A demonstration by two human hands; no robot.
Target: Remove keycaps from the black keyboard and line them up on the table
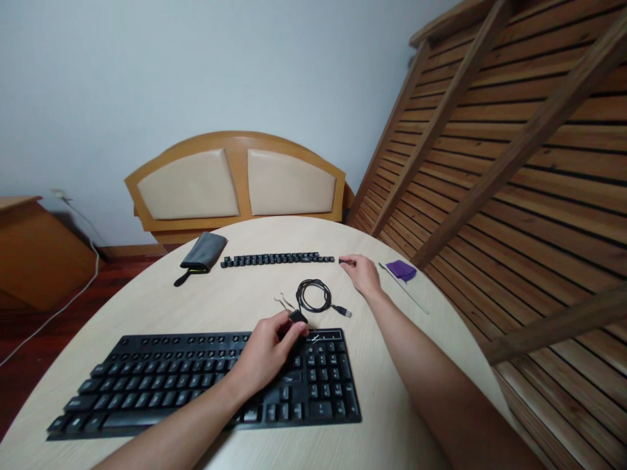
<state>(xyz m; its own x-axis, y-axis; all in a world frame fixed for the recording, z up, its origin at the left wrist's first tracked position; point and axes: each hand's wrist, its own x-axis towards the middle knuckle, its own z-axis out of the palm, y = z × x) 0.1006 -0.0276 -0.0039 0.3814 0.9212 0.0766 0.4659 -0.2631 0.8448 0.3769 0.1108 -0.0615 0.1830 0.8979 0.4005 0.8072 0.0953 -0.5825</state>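
A black keyboard lies on the near part of the round table. Its back two rows show small bare switches, while the front rows carry keycaps. Above its right part, my left hand is closed on a wire keycap puller, its thin wires pointing away to the back left. Farther back, my right hand pinches a small black keycap at the table surface. That keycap is just right of a double row of loose keycaps. Between the hands lies the coiled USB cable.
A dark grey pouch lies at the table's back left. At the right are a purple cloth and a thin rod. Behind the table is a padded headboard; wooden slats lean close on the right.
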